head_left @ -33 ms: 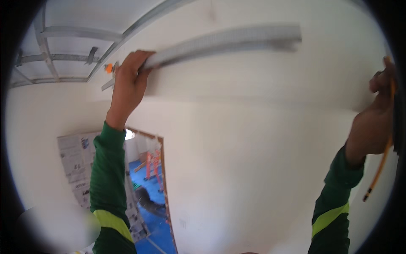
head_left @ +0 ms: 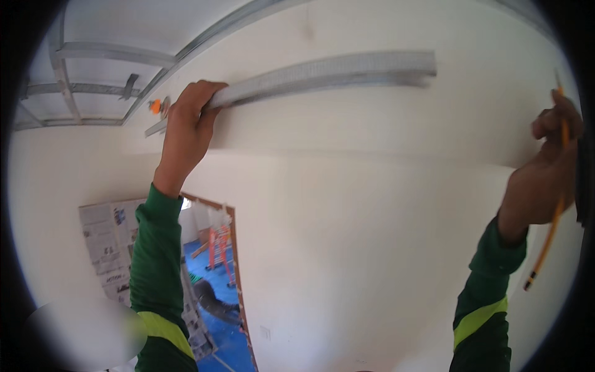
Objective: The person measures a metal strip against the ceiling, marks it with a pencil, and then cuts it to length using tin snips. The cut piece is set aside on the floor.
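Observation:
A long grey metal channel (head_left: pixel 328 73) is held up across the upper white wall, roughly level. My left hand (head_left: pixel 189 127) is closed around it toward its left end, with the thumb below and fingers over the top. A short stretch of the channel pokes out left of that hand. At the far right, my right hand (head_left: pixel 539 180) is raised and grips an orange-yellow pencil (head_left: pixel 545 248). The pencil's point is up and its eraser end hangs below the hand. Dark picture edge hides part of this hand. Between the right hand and the channel's right end is a gap.
A metal ceiling frame (head_left: pixel 118 53) spans the upper left. Near it, an orange fitting (head_left: pixel 155 106) sits by the wall. Newspaper sheets (head_left: pixel 102 242) cover a panel beside a doorway (head_left: pixel 234 248). Beyond stand a red stepladder (head_left: pixel 218 248) and blue floor covering (head_left: pixel 232 341).
The view has shifted slightly, and the channel's right part appears a little lower. My right hand and pencil have come slightly leftward, showing more of the pencil's tip. Both grips are the same.

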A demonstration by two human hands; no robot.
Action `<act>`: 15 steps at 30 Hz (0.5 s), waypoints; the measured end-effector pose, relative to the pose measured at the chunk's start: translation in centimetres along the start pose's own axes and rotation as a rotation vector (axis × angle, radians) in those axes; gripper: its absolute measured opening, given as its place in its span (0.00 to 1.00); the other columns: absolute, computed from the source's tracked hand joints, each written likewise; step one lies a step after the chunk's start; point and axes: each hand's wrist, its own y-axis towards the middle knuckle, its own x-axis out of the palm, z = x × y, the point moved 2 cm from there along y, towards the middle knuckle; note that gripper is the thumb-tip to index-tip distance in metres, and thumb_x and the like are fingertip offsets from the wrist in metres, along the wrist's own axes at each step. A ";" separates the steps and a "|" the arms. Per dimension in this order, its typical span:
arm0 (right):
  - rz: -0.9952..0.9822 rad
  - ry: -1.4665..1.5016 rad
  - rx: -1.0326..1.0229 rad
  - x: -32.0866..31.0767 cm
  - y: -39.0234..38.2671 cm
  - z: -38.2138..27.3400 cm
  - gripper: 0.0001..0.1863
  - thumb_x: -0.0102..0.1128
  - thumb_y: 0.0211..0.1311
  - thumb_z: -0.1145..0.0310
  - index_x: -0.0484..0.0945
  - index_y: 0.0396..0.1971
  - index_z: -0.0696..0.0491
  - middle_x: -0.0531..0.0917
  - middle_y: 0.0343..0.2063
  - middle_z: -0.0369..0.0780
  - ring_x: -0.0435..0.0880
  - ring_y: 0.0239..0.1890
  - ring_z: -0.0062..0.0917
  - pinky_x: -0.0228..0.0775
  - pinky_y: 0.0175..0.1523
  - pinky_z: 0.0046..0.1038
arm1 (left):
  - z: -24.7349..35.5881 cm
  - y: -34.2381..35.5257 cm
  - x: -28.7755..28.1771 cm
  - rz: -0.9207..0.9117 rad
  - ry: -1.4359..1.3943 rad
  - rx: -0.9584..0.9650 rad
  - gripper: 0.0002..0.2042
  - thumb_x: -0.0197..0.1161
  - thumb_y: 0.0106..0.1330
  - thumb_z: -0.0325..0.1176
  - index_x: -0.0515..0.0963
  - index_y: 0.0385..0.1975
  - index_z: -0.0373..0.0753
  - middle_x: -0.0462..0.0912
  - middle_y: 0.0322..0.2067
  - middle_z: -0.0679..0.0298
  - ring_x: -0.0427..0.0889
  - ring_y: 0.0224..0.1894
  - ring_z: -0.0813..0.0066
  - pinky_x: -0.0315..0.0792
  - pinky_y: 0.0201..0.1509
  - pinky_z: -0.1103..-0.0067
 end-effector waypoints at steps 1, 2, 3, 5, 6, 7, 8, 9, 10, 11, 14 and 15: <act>0.068 0.059 -0.033 0.3 -0.2 -0.5 0.30 0.39 0.90 0.49 0.86 0.54 0.58 0.82 0.36 0.40 0.80 0.37 0.23 0.73 0.46 0.29 | -0.5 0.6 0.3 -0.021 -0.010 -0.016 0.14 0.67 0.70 0.24 0.82 0.54 0.33 0.82 0.39 0.53 0.82 0.43 0.60 0.75 0.51 0.71; 0.079 0.001 -0.029 0.6 -0.5 -0.9 0.31 0.39 0.89 0.47 0.87 0.52 0.57 0.82 0.33 0.38 0.80 0.35 0.21 0.72 0.42 0.26 | -0.7 0.9 0.2 -0.052 -0.010 -0.037 0.14 0.67 0.69 0.22 0.82 0.54 0.33 0.83 0.40 0.52 0.82 0.43 0.57 0.76 0.51 0.71; 0.090 -0.064 -0.015 0.9 -0.7 -1.4 0.32 0.39 0.89 0.46 0.87 0.49 0.56 0.81 0.30 0.37 0.80 0.32 0.19 0.70 0.39 0.24 | -1.1 1.3 0.3 -0.101 -0.010 -0.069 0.15 0.66 0.68 0.21 0.81 0.54 0.32 0.83 0.41 0.51 0.83 0.44 0.54 0.76 0.52 0.70; 0.084 -0.132 0.039 1.1 -0.3 -2.0 0.31 0.41 0.88 0.44 0.86 0.46 0.55 0.79 0.30 0.36 0.78 0.32 0.19 0.69 0.39 0.23 | -2.0 2.9 0.2 -0.021 -0.018 0.033 0.15 0.66 0.67 0.18 0.82 0.53 0.32 0.84 0.41 0.52 0.82 0.43 0.51 0.77 0.51 0.66; 0.056 -0.109 0.012 1.3 -0.2 -2.4 0.31 0.41 0.88 0.44 0.86 0.45 0.55 0.79 0.30 0.36 0.76 0.31 0.18 0.68 0.39 0.23 | -2.4 3.5 0.4 0.024 -0.033 0.079 0.14 0.66 0.67 0.17 0.82 0.52 0.32 0.85 0.41 0.52 0.82 0.43 0.49 0.77 0.50 0.64; 0.023 -0.093 0.024 1.5 0.1 -2.6 0.31 0.41 0.88 0.45 0.85 0.44 0.55 0.78 0.30 0.36 0.75 0.31 0.18 0.67 0.38 0.23 | -2.9 4.3 0.6 0.027 -0.024 0.073 0.14 0.66 0.67 0.18 0.82 0.53 0.32 0.85 0.41 0.51 0.82 0.43 0.48 0.77 0.50 0.64; -0.008 -0.083 0.036 1.5 0.2 -2.7 0.30 0.41 0.88 0.45 0.85 0.43 0.55 0.77 0.30 0.36 0.74 0.31 0.18 0.66 0.38 0.23 | -3.2 5.0 0.8 0.046 -0.024 0.079 0.15 0.67 0.68 0.19 0.82 0.53 0.33 0.85 0.41 0.51 0.82 0.43 0.47 0.77 0.50 0.63; -0.039 -0.041 0.055 1.7 0.4 -2.8 0.30 0.42 0.89 0.46 0.84 0.42 0.55 0.77 0.30 0.35 0.73 0.30 0.18 0.65 0.37 0.23 | -3.5 6.0 0.9 0.064 -0.030 0.100 0.15 0.67 0.68 0.20 0.83 0.54 0.33 0.85 0.41 0.50 0.82 0.43 0.47 0.77 0.50 0.63; -0.071 -0.006 0.072 1.7 0.6 -2.9 0.29 0.42 0.89 0.47 0.84 0.42 0.56 0.76 0.30 0.35 0.72 0.30 0.17 0.64 0.37 0.23 | -3.8 7.2 0.9 0.092 -0.032 0.095 0.15 0.68 0.69 0.21 0.83 0.55 0.33 0.86 0.42 0.49 0.82 0.43 0.46 0.77 0.50 0.63; -0.110 0.030 0.081 1.7 0.8 -2.9 0.28 0.42 0.89 0.48 0.84 0.42 0.56 0.75 0.30 0.35 0.71 0.30 0.17 0.63 0.37 0.23 | -3.9 8.4 1.0 0.118 -0.042 0.103 0.15 0.68 0.70 0.23 0.83 0.55 0.33 0.86 0.43 0.49 0.82 0.44 0.45 0.77 0.51 0.62; -0.215 0.032 0.133 1.6 1.3 -3.4 0.26 0.44 0.89 0.51 0.82 0.41 0.57 0.74 0.30 0.35 0.69 0.30 0.17 0.62 0.37 0.24 | -3.6 11.7 1.3 0.059 -0.070 0.081 0.17 0.68 0.75 0.31 0.81 0.60 0.32 0.87 0.48 0.45 0.85 0.47 0.45 0.77 0.56 0.64; -0.253 0.019 0.152 1.4 1.6 -3.7 0.25 0.44 0.89 0.52 0.82 0.41 0.57 0.74 0.31 0.35 0.69 0.30 0.17 0.62 0.37 0.24 | -3.3 12.4 1.3 0.005 -0.076 0.037 0.19 0.68 0.76 0.34 0.81 0.62 0.31 0.87 0.51 0.43 0.86 0.49 0.45 0.78 0.58 0.65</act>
